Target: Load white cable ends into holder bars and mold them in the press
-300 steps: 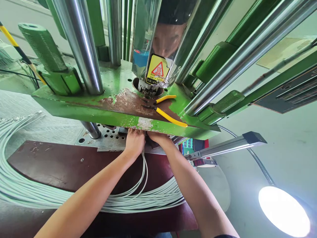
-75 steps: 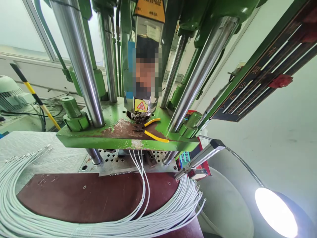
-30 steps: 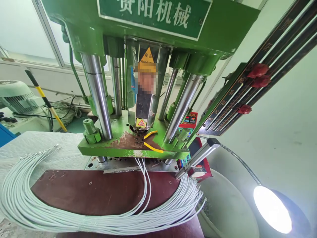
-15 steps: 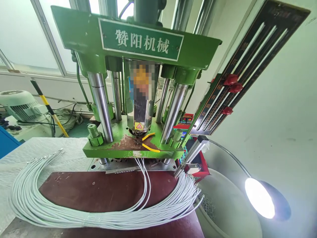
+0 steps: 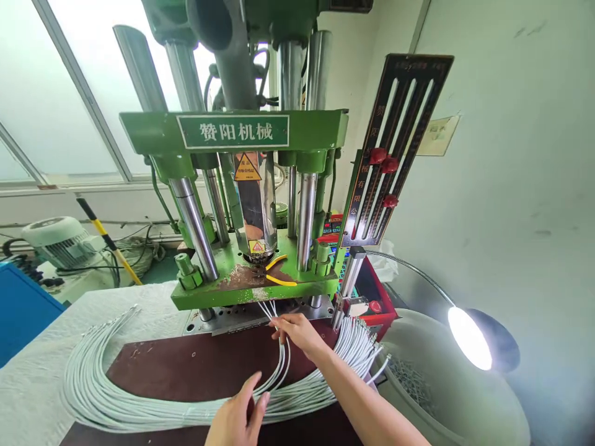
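Observation:
Several pale cables run out from under the green press plate [image 5: 307,286] and curve down into a large cable bundle [image 5: 162,414] on the dark red board [image 5: 199,365]. At those cables, just in front of the press, is my right hand [image 5: 294,331], its fingers bent around or against them; whether it grips them is unclear. My left hand [image 5: 239,412] hovers lower down over the front of the bundle, thumb and fingers apart, holding nothing. Pliers with yellow handles [image 5: 280,280] lie on the press plate above.
A lit lamp [image 5: 469,337] on a flexible neck is at the right, above a large pale bin [image 5: 483,396] with scraps. A red control box [image 5: 379,319] stands beside the press. A motor [image 5: 60,241] is at the left.
Both hands have come into view, the right one reaching the cables by the press. The camera view has shifted, so the press appears upright and further left.

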Motion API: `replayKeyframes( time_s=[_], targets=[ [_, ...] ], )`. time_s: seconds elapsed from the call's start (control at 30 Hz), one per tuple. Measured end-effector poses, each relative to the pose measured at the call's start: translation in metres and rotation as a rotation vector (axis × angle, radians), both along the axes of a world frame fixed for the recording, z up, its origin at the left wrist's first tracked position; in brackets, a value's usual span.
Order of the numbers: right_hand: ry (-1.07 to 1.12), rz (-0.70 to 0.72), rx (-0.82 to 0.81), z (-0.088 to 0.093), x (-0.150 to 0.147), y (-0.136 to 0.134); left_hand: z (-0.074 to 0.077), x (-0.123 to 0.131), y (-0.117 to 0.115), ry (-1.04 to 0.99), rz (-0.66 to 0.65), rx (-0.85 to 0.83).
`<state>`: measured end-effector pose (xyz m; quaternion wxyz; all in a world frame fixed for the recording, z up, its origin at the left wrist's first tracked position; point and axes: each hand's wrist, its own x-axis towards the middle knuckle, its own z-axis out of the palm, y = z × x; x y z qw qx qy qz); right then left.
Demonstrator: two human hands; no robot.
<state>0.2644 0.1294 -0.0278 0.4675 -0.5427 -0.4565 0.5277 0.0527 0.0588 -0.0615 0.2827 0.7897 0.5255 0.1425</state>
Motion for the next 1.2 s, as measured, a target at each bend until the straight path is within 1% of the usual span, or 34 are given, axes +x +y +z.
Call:
replayKeyframes(
  time_s=[0.07, 0.13, 0.3, 0.37, 0.47, 0.57, 0.7, 0.77, 0.8, 0.87, 0.9, 1.0, 1.1, 1.2],
  targets=[
    [0.066, -0.002, 0.018, 0.002, -0.011, 0.012, 0.008, 0.014, 0.006, 0.053, -0.056, 0.051],
    [0.151, -0.006, 0.043, 0.000, -0.014, 0.015, 0.016, 0.027, 0.008, 0.162, -0.082, 0.062],
    [0.355, -0.043, 0.102, 0.005, -0.002, 0.017, 0.033, 0.046, 0.016, 0.419, -0.074, 0.086],
    [0.376, -0.045, 0.119, 0.009, 0.001, 0.019, 0.040, 0.050, 0.024, 0.484, -0.094, 0.087],
    [0.331, -0.059, 0.138, 0.011, 0.005, 0.020, 0.046, 0.051, 0.040, 0.536, -0.118, 0.078],
    [0.192, -0.063, 0.135, 0.008, 0.012, 0.015, 0.053, 0.036, 0.066, 0.581, -0.076, 0.075],
    [-0.151, -0.032, 0.108, -0.002, 0.021, 0.001, 0.062, -0.012, 0.107, 0.669, 0.085, 0.028],
    [-0.352, -0.009, 0.095, -0.006, 0.021, -0.005, 0.063, -0.034, 0.122, 0.697, 0.152, -0.012],
    [-0.449, 0.003, 0.093, -0.007, 0.020, -0.007, 0.062, -0.041, 0.127, 0.702, 0.173, -0.026],
    [-0.633, 0.032, 0.109, -0.007, 0.012, -0.004, 0.057, -0.046, 0.131, 0.716, 0.206, -0.024],
    [-0.719, 0.051, 0.128, -0.006, 0.006, -0.001, 0.054, -0.045, 0.130, 0.718, 0.203, -0.014],
    [-0.941, 0.144, 0.188, -0.001, -0.014, 0.016, 0.048, -0.040, 0.127, 0.721, 0.121, 0.037],
    [-1.097, 0.259, 0.226, 0.002, -0.032, 0.032, 0.049, -0.040, 0.125, 0.745, 0.064, 0.078],
    [-1.199, 0.341, 0.245, 0.000, -0.035, 0.034, 0.052, -0.045, 0.126, 0.781, 0.043, 0.094]
  ],
)
